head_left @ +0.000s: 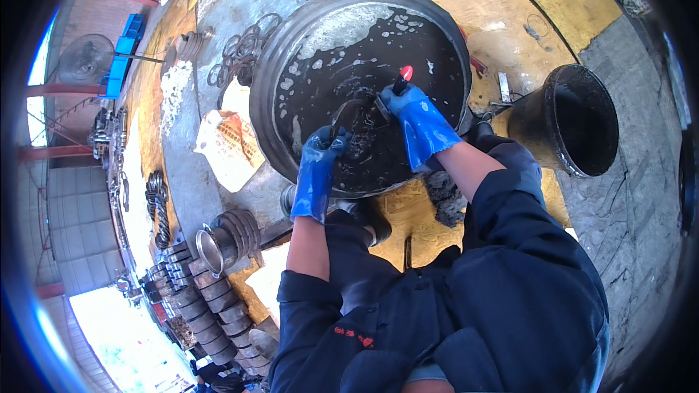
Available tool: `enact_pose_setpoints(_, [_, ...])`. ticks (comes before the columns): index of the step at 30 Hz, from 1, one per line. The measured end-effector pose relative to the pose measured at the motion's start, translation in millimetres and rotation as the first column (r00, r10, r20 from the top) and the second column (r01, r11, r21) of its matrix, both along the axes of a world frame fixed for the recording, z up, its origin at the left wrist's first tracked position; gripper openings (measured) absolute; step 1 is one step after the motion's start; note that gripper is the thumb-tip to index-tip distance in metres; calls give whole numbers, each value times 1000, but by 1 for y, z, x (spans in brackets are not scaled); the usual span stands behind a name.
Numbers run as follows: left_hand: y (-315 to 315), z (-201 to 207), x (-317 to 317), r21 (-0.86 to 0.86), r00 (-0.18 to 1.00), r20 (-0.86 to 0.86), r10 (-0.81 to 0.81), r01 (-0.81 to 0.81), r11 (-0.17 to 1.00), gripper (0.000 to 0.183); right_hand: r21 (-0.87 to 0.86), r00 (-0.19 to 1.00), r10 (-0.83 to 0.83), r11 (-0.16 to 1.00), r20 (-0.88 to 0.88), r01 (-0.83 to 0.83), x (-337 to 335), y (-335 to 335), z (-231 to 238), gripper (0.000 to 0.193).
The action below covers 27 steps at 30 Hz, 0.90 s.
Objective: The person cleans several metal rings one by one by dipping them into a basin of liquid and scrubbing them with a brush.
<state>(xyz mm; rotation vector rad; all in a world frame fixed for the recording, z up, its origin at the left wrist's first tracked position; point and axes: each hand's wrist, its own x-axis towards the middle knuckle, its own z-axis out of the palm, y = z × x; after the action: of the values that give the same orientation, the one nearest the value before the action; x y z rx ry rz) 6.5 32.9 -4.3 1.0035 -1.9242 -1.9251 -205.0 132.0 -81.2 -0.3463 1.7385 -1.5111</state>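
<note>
Blue rubber gloves cover both my hands above a large round black tub (pixel 266 120) of dark liquid with grey foam patches. My right hand (pixel 408 100) is closed around a brush (pixel 405 74), whose dark handle has a red end. The brush's flat metal band points down toward the tub's middle; its bristles are hard to make out. My left hand (pixel 325 143) grips the edge of a dark, wet, curved part (pixel 352 112) at the liquid's surface. Most of that part blends into the black liquid, so its full shape is hidden.
A tall black bucket (pixel 526 120) leans at the right. Left of the tub lie a white printed sack (pixel 229 147) and dark metal rings (pixel 237 51). Stacked ribbed metal parts (pixel 239 233) stand at the lower left, near a fan (pixel 86 58). My boots are against the tub's near side.
</note>
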Motion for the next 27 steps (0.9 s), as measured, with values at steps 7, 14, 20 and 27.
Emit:
enact_pose_setpoints(7, [-16,-14,7,-351,965,263,14,82,933,25,-112,992,123,986,-5,-123,2,-16,75,20])
enact_pose_setpoints(14, [-6,-7,-11,-227,982,187,23,20,974,25,-38,977,214,976,-20,-214,-2,-8,80,25])
enact_pose_setpoints(20, [-7,-7,-1,-150,995,97,0,15,989,25,125,1000,21,992,-12,-20,-20,30,49,32])
enact_pose_setpoints(27, [10,0,-20,362,995,-29,100,-83,929,18,551,853,306,834,-423,-26,-16,23,7,37])
